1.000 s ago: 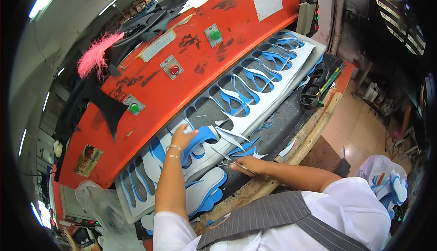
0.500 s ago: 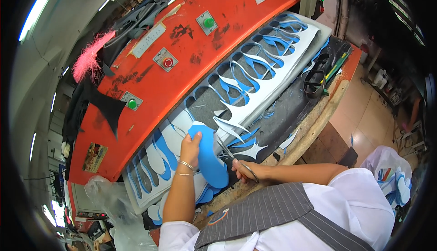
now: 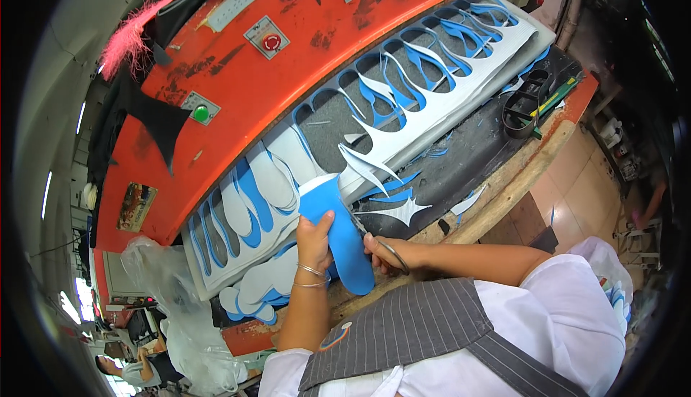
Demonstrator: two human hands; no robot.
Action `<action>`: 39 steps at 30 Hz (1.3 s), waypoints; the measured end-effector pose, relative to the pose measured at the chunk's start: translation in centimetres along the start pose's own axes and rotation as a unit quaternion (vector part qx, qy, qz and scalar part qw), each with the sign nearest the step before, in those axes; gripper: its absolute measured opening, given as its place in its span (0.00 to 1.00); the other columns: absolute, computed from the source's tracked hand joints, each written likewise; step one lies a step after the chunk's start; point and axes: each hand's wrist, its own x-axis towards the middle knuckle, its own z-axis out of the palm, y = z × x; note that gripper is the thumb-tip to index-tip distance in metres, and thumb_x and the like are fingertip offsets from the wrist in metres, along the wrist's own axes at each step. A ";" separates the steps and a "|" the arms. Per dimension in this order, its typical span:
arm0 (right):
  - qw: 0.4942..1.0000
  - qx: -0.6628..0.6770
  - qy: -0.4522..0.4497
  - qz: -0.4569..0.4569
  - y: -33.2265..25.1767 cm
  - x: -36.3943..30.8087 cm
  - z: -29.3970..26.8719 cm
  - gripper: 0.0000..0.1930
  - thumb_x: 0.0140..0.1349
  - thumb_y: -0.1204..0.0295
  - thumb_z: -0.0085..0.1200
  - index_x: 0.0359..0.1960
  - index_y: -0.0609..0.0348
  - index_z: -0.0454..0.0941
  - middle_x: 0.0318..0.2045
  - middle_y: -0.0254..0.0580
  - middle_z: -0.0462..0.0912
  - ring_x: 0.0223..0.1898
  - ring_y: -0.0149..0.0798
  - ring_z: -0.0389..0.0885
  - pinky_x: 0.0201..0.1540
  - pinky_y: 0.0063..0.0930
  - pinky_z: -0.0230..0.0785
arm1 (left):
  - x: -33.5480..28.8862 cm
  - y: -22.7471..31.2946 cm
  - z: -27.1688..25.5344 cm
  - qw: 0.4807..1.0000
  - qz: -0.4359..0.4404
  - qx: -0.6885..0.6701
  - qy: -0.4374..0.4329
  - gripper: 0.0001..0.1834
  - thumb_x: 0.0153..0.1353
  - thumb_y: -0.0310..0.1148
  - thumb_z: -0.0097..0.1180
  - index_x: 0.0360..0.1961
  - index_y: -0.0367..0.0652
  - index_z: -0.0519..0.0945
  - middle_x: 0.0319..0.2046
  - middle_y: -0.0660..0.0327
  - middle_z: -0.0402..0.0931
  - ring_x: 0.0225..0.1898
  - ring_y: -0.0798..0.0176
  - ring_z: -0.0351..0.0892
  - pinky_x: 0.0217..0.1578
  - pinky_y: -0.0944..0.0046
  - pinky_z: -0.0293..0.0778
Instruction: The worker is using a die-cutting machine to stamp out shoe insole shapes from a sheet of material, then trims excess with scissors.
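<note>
"So, where's the blue sole-shaped piece (image 3: 348,242)?"

"Clamped in the left hand (image 3: 314,237), thumb on top; it slants from eleven o'clock down to five."

"And the right hand (image 3: 379,255)?"

"Between three and four o'clock from the left, curled around the scissors (image 3: 396,254). Whether the blades touch the piece, I can't tell."

"Anything around?"

"A cut-out white-and-blue sheet (image 3: 468,77) stretches toward one o'clock; loose soles (image 3: 263,282) lie at about seven."
</note>
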 end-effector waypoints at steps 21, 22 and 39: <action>0.999 -0.039 0.034 -0.008 1.0 2.0 -0.5 0.47 0.59 0.29 0.19 0.52 0.67 0.63 0.32 0.37 0.68 0.31 0.30 0.70 0.33 0.23 0.65 | 0.3 -2.5 -0.2 0.997 0.017 -0.055 0.047 0.21 0.60 0.22 0.53 0.54 0.38 0.64 0.45 0.55 0.73 0.40 0.62 0.76 0.39 0.63 0.77; 0.999 -0.044 0.030 0.000 1.1 2.1 -0.5 0.46 0.59 0.30 0.19 0.53 0.67 0.63 0.32 0.37 0.68 0.32 0.30 0.70 0.34 0.24 0.65 | 0.4 -2.5 -0.3 0.997 0.022 -0.050 0.051 0.21 0.60 0.22 0.53 0.54 0.38 0.64 0.45 0.55 0.73 0.41 0.62 0.76 0.40 0.62 0.77; 0.984 -0.110 0.116 -0.085 -0.2 1.7 1.0 0.42 0.60 0.30 0.22 0.35 0.65 0.66 0.23 0.40 0.68 0.24 0.34 0.69 0.27 0.29 0.64 | 0.7 -2.7 -0.6 0.996 0.032 -0.063 0.046 0.21 0.61 0.23 0.53 0.54 0.37 0.65 0.45 0.55 0.73 0.41 0.62 0.76 0.42 0.62 0.76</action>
